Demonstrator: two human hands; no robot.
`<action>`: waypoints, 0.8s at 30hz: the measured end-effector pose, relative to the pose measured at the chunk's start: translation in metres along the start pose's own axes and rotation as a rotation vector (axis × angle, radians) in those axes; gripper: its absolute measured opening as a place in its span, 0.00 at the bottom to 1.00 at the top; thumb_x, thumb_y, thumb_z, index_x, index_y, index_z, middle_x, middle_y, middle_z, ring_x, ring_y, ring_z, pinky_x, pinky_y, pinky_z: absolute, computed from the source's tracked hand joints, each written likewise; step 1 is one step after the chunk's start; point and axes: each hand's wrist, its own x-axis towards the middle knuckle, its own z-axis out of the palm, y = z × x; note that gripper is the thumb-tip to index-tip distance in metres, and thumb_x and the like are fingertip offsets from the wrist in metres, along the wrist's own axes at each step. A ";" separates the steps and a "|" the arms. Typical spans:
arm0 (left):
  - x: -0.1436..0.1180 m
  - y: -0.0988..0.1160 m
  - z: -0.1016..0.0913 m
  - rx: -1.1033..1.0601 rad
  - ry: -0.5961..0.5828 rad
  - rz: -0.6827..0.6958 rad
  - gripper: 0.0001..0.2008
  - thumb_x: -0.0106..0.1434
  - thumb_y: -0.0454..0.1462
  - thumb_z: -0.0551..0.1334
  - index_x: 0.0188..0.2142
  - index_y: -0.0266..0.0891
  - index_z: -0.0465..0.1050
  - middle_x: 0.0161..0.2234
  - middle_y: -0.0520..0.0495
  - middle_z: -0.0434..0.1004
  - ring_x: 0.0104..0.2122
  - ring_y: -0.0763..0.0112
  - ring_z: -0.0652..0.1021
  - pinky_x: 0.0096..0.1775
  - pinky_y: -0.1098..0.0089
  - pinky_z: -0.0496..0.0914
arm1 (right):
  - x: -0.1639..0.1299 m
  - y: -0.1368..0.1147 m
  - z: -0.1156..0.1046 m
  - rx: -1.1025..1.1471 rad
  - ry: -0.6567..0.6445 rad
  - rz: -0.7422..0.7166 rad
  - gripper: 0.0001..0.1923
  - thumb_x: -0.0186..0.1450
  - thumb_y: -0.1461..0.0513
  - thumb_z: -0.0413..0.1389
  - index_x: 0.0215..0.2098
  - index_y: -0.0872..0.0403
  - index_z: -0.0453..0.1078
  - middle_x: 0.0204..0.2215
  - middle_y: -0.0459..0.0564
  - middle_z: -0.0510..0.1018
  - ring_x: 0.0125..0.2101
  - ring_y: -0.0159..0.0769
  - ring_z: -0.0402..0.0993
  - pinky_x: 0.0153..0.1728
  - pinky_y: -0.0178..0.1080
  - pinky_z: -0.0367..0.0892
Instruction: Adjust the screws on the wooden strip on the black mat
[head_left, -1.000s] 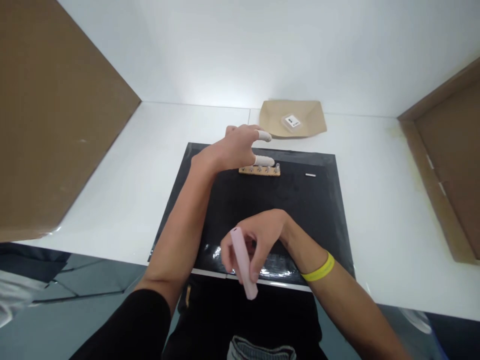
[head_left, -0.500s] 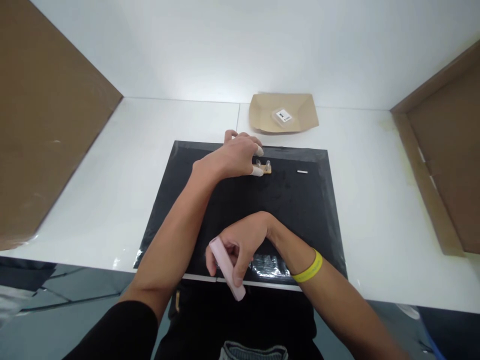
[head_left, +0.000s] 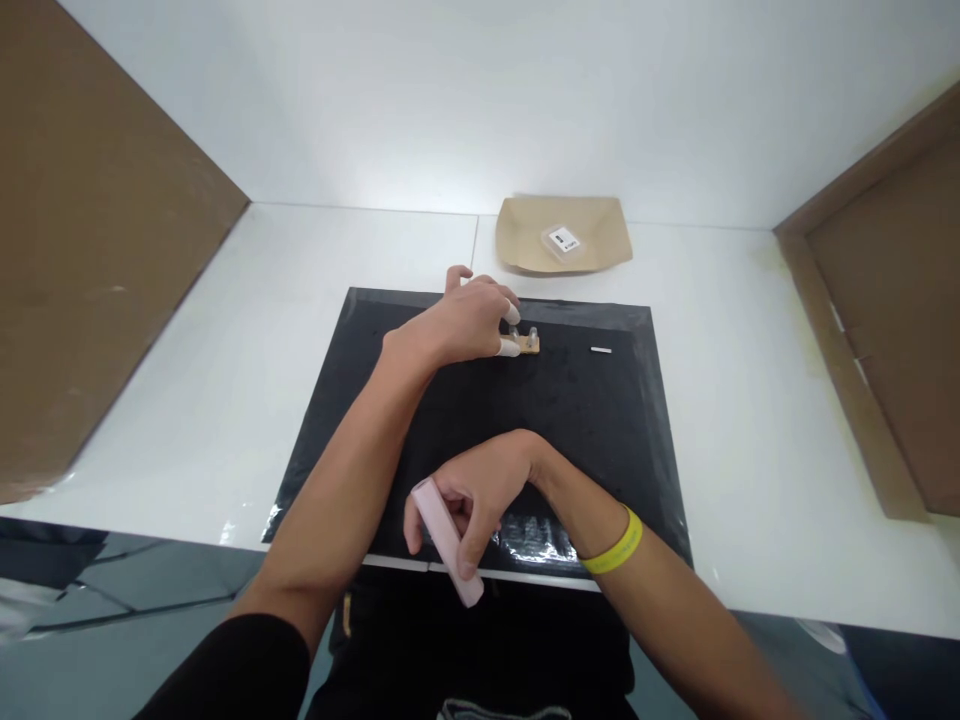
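Resting on the far part of a black rectangular mat [head_left: 570,420], the left hand [head_left: 457,325] is seen with its white-capped fingertips [head_left: 509,348] closed down on a small tan board with upright metal pins [head_left: 526,342]; most of that board is hidden under the fingers, and only its right end with two pins is shown. A pale pink, slim bar-shaped tool [head_left: 448,540] is gripped in the right hand [head_left: 480,490], which is curled at the near edge of the mat, the tool being tilted with its lower end pointing past the mat's near edge. A yellow band [head_left: 615,545] is worn on the right wrist. A tiny white strip [head_left: 601,350] is laid on the mat, well to the right of the board. The mat is carried by a white glossy table [head_left: 750,400]. At the far side of the table a shallow tan paper tray [head_left: 600,240] is placed, with a small clear packet bearing a white label [head_left: 563,240] inside it. Brown cardboard panels [head_left: 97,250] are stood at the left and right sides
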 end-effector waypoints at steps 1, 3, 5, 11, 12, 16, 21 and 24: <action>0.000 0.001 0.000 0.001 0.000 -0.002 0.09 0.57 0.45 0.70 0.34 0.44 0.83 0.49 0.45 0.83 0.54 0.49 0.74 0.61 0.44 0.47 | 0.000 -0.001 0.000 -0.003 0.003 0.003 0.32 0.55 0.56 0.74 0.50 0.57 0.65 0.29 0.39 0.76 0.24 0.25 0.71 0.21 0.27 0.67; -0.001 0.001 0.000 0.002 -0.012 -0.019 0.10 0.57 0.45 0.70 0.34 0.43 0.83 0.51 0.43 0.83 0.56 0.48 0.73 0.62 0.45 0.47 | 0.000 -0.001 0.000 -0.003 0.003 0.010 0.32 0.55 0.56 0.74 0.50 0.57 0.65 0.28 0.38 0.76 0.24 0.25 0.70 0.21 0.27 0.67; -0.002 0.000 0.000 -0.006 -0.011 -0.026 0.09 0.57 0.44 0.70 0.34 0.42 0.83 0.50 0.43 0.83 0.55 0.48 0.74 0.61 0.45 0.47 | 0.000 -0.002 0.000 0.000 0.001 0.016 0.32 0.55 0.57 0.74 0.51 0.57 0.65 0.28 0.38 0.76 0.24 0.25 0.70 0.20 0.27 0.67; -0.002 -0.007 0.004 -0.028 0.020 -0.018 0.08 0.54 0.41 0.72 0.33 0.43 0.81 0.47 0.44 0.84 0.52 0.49 0.76 0.60 0.46 0.50 | 0.000 -0.002 0.000 -0.005 0.002 0.010 0.32 0.55 0.58 0.73 0.51 0.57 0.65 0.30 0.40 0.78 0.24 0.25 0.70 0.21 0.28 0.67; -0.003 -0.007 0.004 -0.020 0.013 -0.025 0.08 0.54 0.41 0.72 0.33 0.43 0.81 0.46 0.44 0.84 0.52 0.49 0.76 0.60 0.46 0.50 | 0.000 -0.002 0.001 -0.003 0.004 0.011 0.32 0.54 0.58 0.73 0.51 0.57 0.65 0.30 0.40 0.78 0.24 0.25 0.71 0.21 0.27 0.67; -0.004 0.000 -0.001 0.009 -0.036 -0.075 0.13 0.55 0.46 0.72 0.37 0.41 0.82 0.49 0.42 0.82 0.54 0.47 0.75 0.61 0.46 0.48 | 0.002 -0.001 0.000 -0.008 -0.002 0.005 0.33 0.54 0.57 0.74 0.51 0.58 0.65 0.29 0.40 0.78 0.24 0.26 0.71 0.20 0.27 0.67; -0.006 0.012 0.003 0.055 0.013 -0.046 0.18 0.60 0.48 0.70 0.46 0.43 0.81 0.60 0.40 0.75 0.61 0.46 0.68 0.61 0.45 0.48 | 0.002 0.000 -0.001 -0.005 -0.014 -0.002 0.34 0.54 0.57 0.74 0.52 0.57 0.65 0.30 0.40 0.78 0.25 0.26 0.72 0.20 0.27 0.66; -0.003 0.017 0.010 0.115 0.055 -0.020 0.13 0.63 0.45 0.68 0.45 0.44 0.81 0.61 0.40 0.74 0.63 0.47 0.66 0.62 0.44 0.47 | 0.001 0.000 -0.001 0.000 0.009 0.013 0.35 0.53 0.56 0.74 0.53 0.57 0.66 0.30 0.40 0.78 0.26 0.27 0.73 0.21 0.27 0.66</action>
